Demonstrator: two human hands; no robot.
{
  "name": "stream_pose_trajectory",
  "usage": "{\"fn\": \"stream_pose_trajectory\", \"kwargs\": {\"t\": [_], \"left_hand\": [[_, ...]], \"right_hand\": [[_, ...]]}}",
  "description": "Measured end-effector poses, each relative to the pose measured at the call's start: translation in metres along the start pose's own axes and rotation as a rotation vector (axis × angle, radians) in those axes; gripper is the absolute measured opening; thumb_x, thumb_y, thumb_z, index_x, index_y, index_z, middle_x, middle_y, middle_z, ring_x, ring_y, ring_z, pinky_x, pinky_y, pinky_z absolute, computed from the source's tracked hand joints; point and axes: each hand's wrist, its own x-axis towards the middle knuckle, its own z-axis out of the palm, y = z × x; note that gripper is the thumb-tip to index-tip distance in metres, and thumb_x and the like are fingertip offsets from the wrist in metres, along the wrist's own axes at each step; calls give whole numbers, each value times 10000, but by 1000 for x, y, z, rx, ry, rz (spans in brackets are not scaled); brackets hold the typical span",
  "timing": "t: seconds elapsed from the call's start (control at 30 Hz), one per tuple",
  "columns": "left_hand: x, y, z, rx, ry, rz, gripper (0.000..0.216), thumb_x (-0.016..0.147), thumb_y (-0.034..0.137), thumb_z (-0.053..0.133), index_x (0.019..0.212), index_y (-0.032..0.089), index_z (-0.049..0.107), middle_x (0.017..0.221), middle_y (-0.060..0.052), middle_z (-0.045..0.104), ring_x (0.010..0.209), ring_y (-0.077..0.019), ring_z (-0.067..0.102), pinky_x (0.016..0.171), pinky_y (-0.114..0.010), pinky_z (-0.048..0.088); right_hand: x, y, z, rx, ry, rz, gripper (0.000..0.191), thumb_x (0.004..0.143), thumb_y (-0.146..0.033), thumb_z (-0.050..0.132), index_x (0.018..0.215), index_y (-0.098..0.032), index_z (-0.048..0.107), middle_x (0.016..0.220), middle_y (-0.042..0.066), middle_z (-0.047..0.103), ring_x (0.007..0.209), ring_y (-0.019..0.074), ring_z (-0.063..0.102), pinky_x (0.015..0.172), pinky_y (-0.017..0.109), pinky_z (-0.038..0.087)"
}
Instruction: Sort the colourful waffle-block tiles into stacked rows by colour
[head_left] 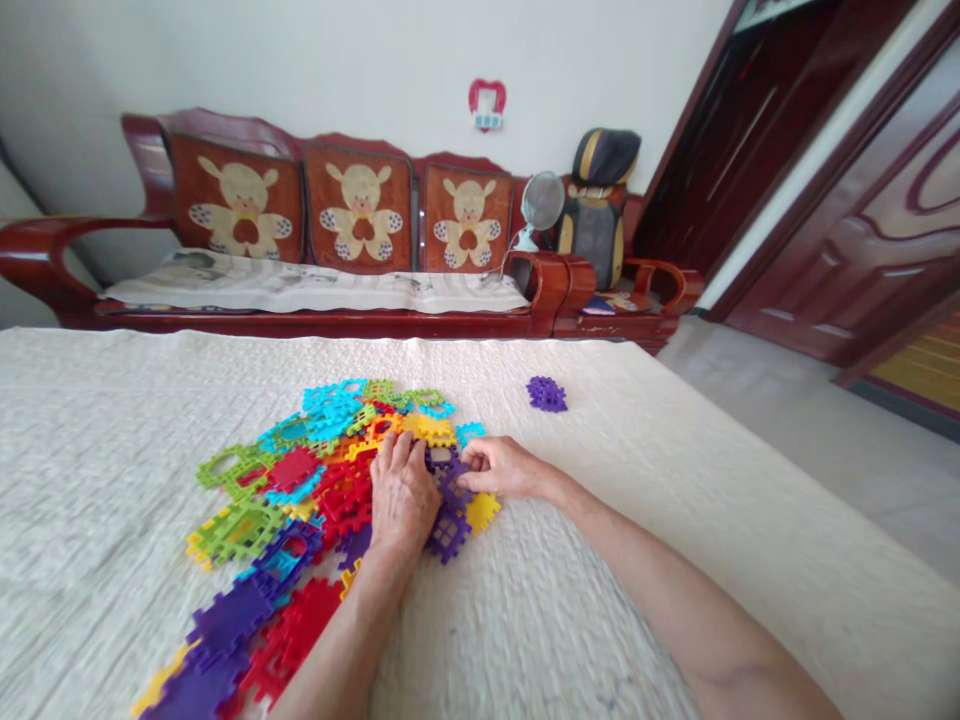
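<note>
A heap of interlocking plastic tiles with notched edges, in red, light blue, green, yellow and purple, lies on the cloth-covered table. My left hand rests palm down on the heap, its fingers bent and slightly apart over red and yellow tiles; the fingertips are partly hidden. From the right, my right hand pinches the edge of a purple tile between thumb and fingers. Below it lies another purple tile with a window pattern, next to a yellow tile.
A small stack of purple tiles sits apart, toward the table's far right. More purple tiles spread toward the near left. Beyond the table stand a wooden sofa with bear cushions and a small fan.
</note>
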Motion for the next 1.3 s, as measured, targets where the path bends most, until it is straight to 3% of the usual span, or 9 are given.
{"fn": "stream_pose_trajectory", "kwargs": {"t": [0.2,0.37,0.53,0.73,0.83,0.93,1.23,1.3], "left_hand": [[-1,-2,2,12,15,16,386,854,126,388,1155,110,630,1293,-141,570,1290,-311,407,988,-472,429],[-1,-3,3,5,3,15,393,827,123,426,1162,127,632,1300,-135,563,1292,-307,402,999,-471,422],[-1,-4,5,-9,-4,5,409,825,107,425,1176,141,632,1307,-137,557,1304,-311,390,1004,-485,414],[-1,-4,5,2,-3,11,394,850,119,408,1175,120,631,1310,-140,559,1316,-307,378,1021,-479,403],[-1,-4,5,16,-9,10,390,867,130,389,1175,122,629,1314,-136,558,1312,-304,381,1007,-477,414],[-1,-4,5,14,-4,11,390,858,127,400,1177,137,625,1319,-129,556,1306,-300,387,998,-476,418],[-1,-6,7,2,29,27,376,834,121,427,1143,162,638,1287,-128,573,1296,-295,398,990,-472,422],[-1,-6,6,4,31,28,368,844,125,418,1137,152,639,1287,-131,573,1294,-298,402,986,-472,425]], "right_hand": [[-1,7,-26,337,-173,75,208,745,-335,629,864,-164,622,698,-40,580,596,75,484,584,207,367],[-5,25,-62,247,4,170,266,756,-359,621,917,-151,657,688,-26,597,595,86,496,560,203,357],[-4,50,-77,31,108,272,281,787,-297,549,984,-142,676,785,23,657,665,127,560,614,235,414],[-11,41,-79,-300,119,123,498,686,-292,670,1161,-156,606,1139,105,621,932,198,593,808,286,457],[-14,29,-71,-425,87,42,539,693,-331,671,1193,-154,576,1132,111,596,1022,224,563,881,305,435],[-14,23,-61,-509,45,-33,515,674,-251,655,1175,-159,574,1114,105,573,1048,230,540,901,304,421],[-15,25,-59,-501,15,-6,464,656,-122,616,1117,-167,589,1062,91,567,1013,222,536,882,308,425],[-16,28,-62,-497,-10,-40,528,633,-55,581,1148,-173,577,1111,91,562,1051,218,531,908,311,420]]}}
